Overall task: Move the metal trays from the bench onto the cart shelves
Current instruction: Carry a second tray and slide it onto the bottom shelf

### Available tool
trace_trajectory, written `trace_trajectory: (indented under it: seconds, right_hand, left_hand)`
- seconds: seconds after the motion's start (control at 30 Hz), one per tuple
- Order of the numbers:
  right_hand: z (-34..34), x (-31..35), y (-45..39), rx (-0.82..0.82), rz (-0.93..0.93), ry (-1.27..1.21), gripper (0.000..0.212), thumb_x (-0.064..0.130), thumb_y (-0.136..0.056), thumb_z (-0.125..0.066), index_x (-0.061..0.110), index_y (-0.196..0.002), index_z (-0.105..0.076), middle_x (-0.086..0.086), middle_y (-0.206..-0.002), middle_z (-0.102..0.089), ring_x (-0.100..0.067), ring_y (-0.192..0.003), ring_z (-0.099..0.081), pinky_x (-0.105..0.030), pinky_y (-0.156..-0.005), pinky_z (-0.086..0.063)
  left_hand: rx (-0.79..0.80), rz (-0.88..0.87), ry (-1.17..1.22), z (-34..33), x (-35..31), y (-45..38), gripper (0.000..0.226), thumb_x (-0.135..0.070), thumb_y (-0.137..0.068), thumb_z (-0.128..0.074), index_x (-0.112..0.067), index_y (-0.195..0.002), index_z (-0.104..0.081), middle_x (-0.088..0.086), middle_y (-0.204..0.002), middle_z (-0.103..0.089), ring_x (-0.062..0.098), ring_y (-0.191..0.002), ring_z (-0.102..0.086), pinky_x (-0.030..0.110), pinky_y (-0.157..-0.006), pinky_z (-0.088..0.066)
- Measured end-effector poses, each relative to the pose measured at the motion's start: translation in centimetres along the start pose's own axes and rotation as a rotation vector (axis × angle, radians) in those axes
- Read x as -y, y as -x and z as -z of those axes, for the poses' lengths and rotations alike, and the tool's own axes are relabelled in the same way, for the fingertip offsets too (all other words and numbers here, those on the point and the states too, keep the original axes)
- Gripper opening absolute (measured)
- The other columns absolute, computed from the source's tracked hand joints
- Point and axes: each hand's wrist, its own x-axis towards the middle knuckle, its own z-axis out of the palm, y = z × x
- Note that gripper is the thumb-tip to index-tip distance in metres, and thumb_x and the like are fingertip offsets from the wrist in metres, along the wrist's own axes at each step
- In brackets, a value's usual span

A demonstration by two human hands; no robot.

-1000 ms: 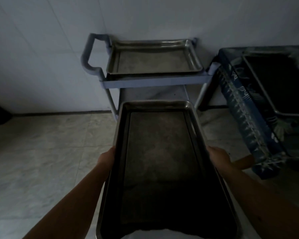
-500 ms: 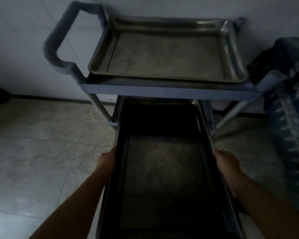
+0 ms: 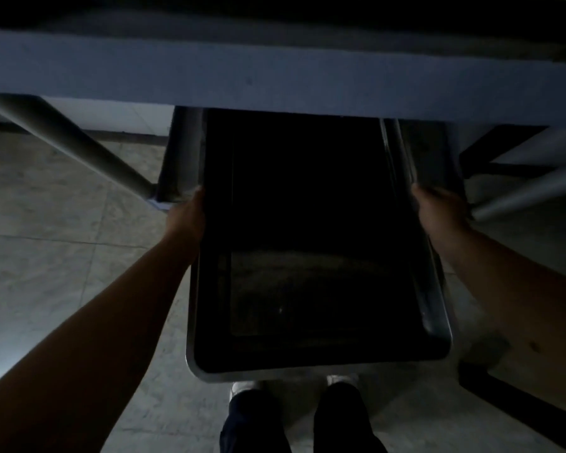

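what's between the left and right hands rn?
Head view: only the metal tray. The left hand grips its left rim, the right hand its right rim; its far end runs under the cart's upper shelf.

The tray point(image 3: 321, 371) between the fingers point(image 3: 198, 194) is smooth, shiny metal with a dull, dark, scuffed bottom, the cart shelf point(image 3: 275, 76) above looks like matt grey plastic, and the floor point(image 3: 46, 207) is smooth stone tile.
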Motion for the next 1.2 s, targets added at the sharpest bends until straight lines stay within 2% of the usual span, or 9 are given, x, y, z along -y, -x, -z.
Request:
trace_trajectory:
  seconds: [0.1,0.23,0.3,0.53,0.67,0.77,0.9,1.0,1.2]
  right_hand:
    - [-1.8,0.0,-1.6,0.013,0.005,-0.015,0.032,0.043,-0.09,-0.057,0.013,-0.089,-0.067,-0.013,-0.093,-0.064,-0.027,-0.09,-0.057,-0.031,-0.081,-0.04]
    - [-3.6,-1.0,-3.2,0.02,0.023,-0.023,0.029,0.039,-0.09,-0.058,0.012,-0.087,-0.069,-0.018,-0.107,-0.067,-0.028,-0.104,-0.058,-0.038,-0.103,-0.04]
    - [-3.8,-1.4,-3.5,0.0,0.012,-0.018,0.036,0.05,-0.082,-0.06,0.014,-0.076,-0.065,-0.009,-0.1,-0.068,-0.024,-0.1,-0.06,-0.037,-0.099,-0.043]
    - [-4.0,-1.2,-4.6,0.011,0.029,0.003,0.032,0.046,-0.091,-0.054,0.016,-0.084,-0.065,-0.004,-0.083,-0.063,-0.024,-0.097,-0.056,-0.029,-0.087,-0.039]
    - [-2.0,-0.1,-0.7,-0.049,0.02,0.177,0.051,0.043,-0.099,-0.038,0.001,-0.12,-0.059,-0.025,-0.128,-0.057,-0.037,-0.121,-0.05,-0.037,-0.101,-0.037]
    - [0.2,-2.1,7.4,-0.223,0.09,0.187,0.046,0.037,-0.093,-0.049,-0.001,-0.118,-0.058,-0.029,-0.117,-0.06,-0.041,-0.113,-0.053,-0.042,-0.098,-0.039]
    - [0.3,-7.2,19.7,-0.42,-0.338,-0.124,0.044,0.023,-0.095,-0.055,-0.004,-0.129,-0.048,-0.024,-0.132,-0.05,-0.034,-0.125,-0.046,-0.02,-0.095,-0.031]
    - [-1.7,-8.9,23.9,-0.108,-0.53,-0.428,0.023,0.019,-0.102,-0.037,0.006,-0.114,-0.052,-0.015,-0.103,-0.062,-0.031,-0.1,-0.061,-0.034,-0.081,-0.047]
    - [-2.5,-8.1,20.7,-0.236,-0.46,-0.756,0.02,0.019,-0.099,-0.047,0.017,-0.081,-0.052,0.0,-0.069,-0.058,-0.006,-0.057,-0.061,-0.022,-0.06,-0.052]
  left_hand:
    - [0.004,-0.01,0.02,-0.3,-0.3,-2.4,0.048,-0.056,-0.096,-0.05,-0.012,-0.111,-0.061,0.014,-0.109,-0.069,0.029,-0.098,-0.067,0.038,-0.088,-0.053]
    - [-0.024,-0.053,-0.102,-0.8,0.2,-4.7,0.055,-0.055,-0.099,-0.043,-0.007,-0.114,-0.064,0.022,-0.123,-0.065,0.037,-0.115,-0.062,0.046,-0.102,-0.048]
    - [-0.029,-0.046,-0.066,-1.1,0.6,-5.2,0.046,-0.058,-0.097,-0.045,-0.015,-0.092,-0.063,0.018,-0.115,-0.068,0.034,-0.107,-0.065,0.047,-0.1,-0.05]
    - [0.154,-0.031,0.146,-1.1,0.7,-6.1,0.044,-0.054,-0.097,-0.05,-0.015,-0.112,-0.064,0.009,-0.108,-0.068,0.025,-0.099,-0.065,0.04,-0.091,-0.052]
    - [0.459,-0.118,0.234,0.9,2.1,-5.0,0.045,-0.051,-0.103,-0.035,-0.018,-0.108,-0.064,0.003,-0.093,-0.068,0.021,-0.085,-0.064,0.034,-0.074,-0.053]
    - [0.367,-0.118,0.149,2.9,6.1,-2.4,0.035,-0.049,-0.103,-0.039,-0.026,-0.101,-0.066,-0.006,-0.083,-0.073,0.016,-0.079,-0.068,0.033,-0.064,-0.052]
    - [0.352,-0.184,0.061,2.8,9.9,1.1,0.043,-0.044,-0.103,-0.042,-0.008,-0.093,-0.063,0.005,-0.072,-0.065,0.018,-0.061,-0.062,0.032,-0.054,-0.047]
    - [0.266,-0.218,0.063,2.2,10.6,1.8,0.048,-0.046,-0.102,-0.046,-0.002,-0.109,-0.063,0.017,-0.09,-0.069,0.028,-0.078,-0.067,0.038,-0.064,-0.054]
    - [0.258,-0.115,0.221,0.9,10.9,2.7,0.036,-0.039,-0.101,-0.05,-0.008,-0.107,-0.067,0.017,-0.099,-0.071,0.033,-0.093,-0.068,0.044,-0.08,-0.055]
